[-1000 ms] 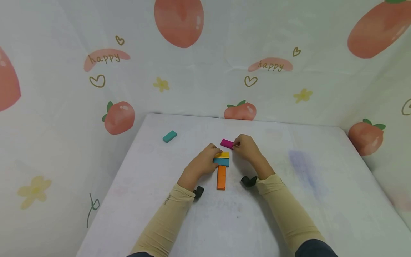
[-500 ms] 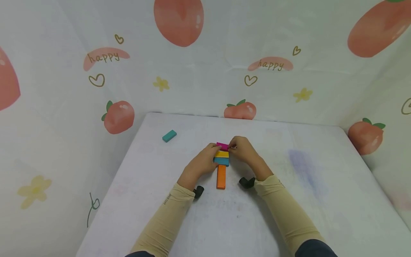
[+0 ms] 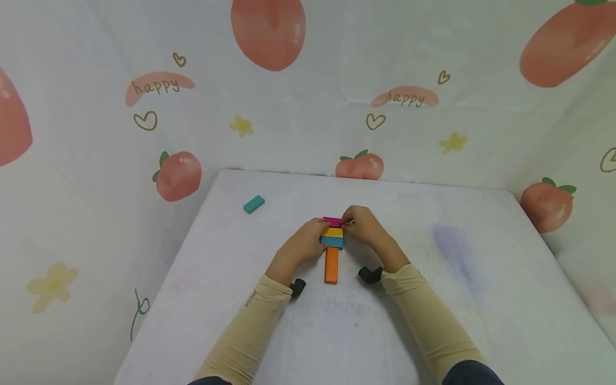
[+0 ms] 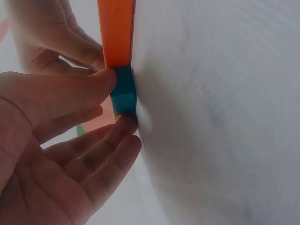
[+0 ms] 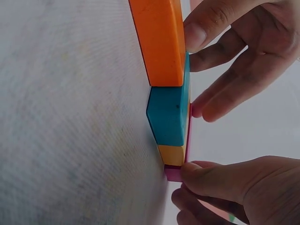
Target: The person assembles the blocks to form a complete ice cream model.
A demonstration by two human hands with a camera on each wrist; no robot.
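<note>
Remote feed, frame centre: my left hand [image 3: 304, 241] clamped the blue block [image 3: 333, 242] at its left end, fingers reaching past the yellow block [image 3: 334, 232]. My right hand [image 3: 366, 225] pinched the magenta block [image 3: 332, 221] by its right end, against yellow's far side. I judged that uneven pressure there could skew the row; a left-thumb slip could knock the orange block [image 3: 331, 266], butted against blue.

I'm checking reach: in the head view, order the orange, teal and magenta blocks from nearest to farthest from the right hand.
1. Magenta block: its right end touches the right hand.
2. Orange block: left of the hand, lower in view.
3. Teal block: farther left, lying apart.
</note>
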